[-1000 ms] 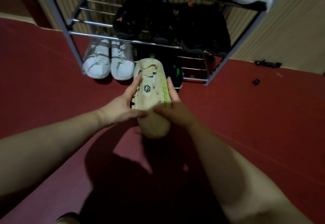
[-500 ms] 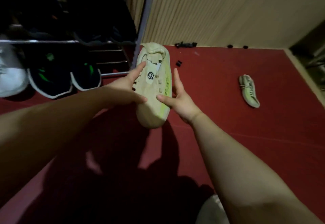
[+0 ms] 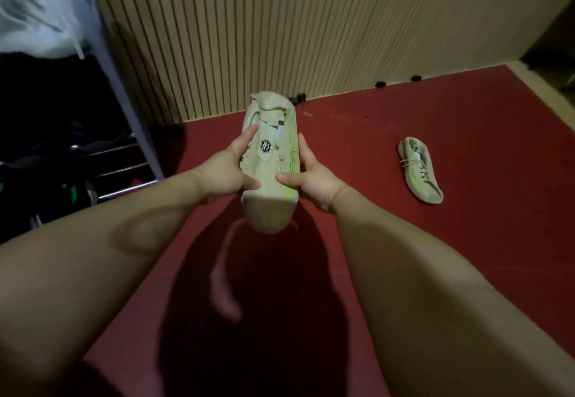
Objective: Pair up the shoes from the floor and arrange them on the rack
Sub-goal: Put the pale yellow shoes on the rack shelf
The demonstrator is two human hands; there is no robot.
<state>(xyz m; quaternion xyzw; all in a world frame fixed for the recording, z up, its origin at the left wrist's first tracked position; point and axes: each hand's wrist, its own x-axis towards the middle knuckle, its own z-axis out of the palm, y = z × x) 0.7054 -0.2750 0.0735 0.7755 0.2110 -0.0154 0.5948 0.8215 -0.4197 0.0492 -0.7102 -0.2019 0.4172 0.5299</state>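
shoe [image 3: 268, 210] gripped by left hand [image 3: 228, 174] and right hand [image 3: 312, 180] (tongue badge [image 3: 266, 146] unreadable).

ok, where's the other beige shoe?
Head view, right side: the loose shoe lies on the red floor, right of the held shoe, away from the rack.

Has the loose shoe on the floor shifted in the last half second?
No. The loose shoe lies just where it did, on the near side of the small black piece at the wall's base; only the camera has turned.

2 bare forearms [image 3: 124, 241] end in a bare left hand [image 3: 224, 175] and right hand [image 3: 314, 185], fingers [image 3: 245, 138] short.
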